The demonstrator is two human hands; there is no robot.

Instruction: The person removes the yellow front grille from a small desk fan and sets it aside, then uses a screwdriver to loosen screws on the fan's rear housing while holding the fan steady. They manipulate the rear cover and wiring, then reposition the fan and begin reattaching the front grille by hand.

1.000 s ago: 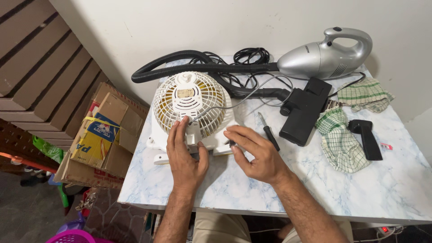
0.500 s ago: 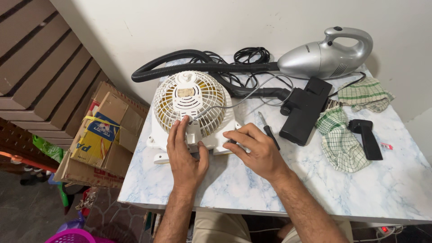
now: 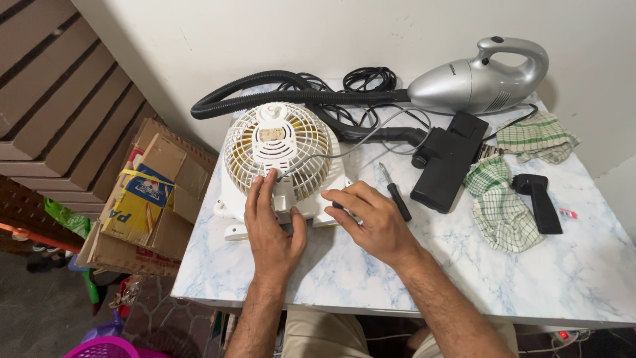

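Note:
A small white table fan point(image 3: 278, 147) lies grille-up on the marble-patterned table point(image 3: 464, 278). My left hand point(image 3: 270, 222) rests flat on the fan's base, fingers reaching the lower rim of the grille. My right hand point(image 3: 371, 219) sits just right of the base, fingers curled toward it, touching its edge; what its fingertips hold, if anything, I cannot make out. A black-handled screwdriver point(image 3: 395, 192) lies right beside my right hand.
A silver handheld vacuum point(image 3: 480, 76) with black hose point(image 3: 278, 96) and coiled cord lies at the back. A black floor nozzle point(image 3: 448, 160), two green checked cloths point(image 3: 497, 199) and a black crevice nozzle point(image 3: 538, 201) lie right. Cardboard boxes point(image 3: 142, 199) lean left of the table.
My left hand has slid slightly up along the fan's base. My right hand stays by the base with small finger movements.

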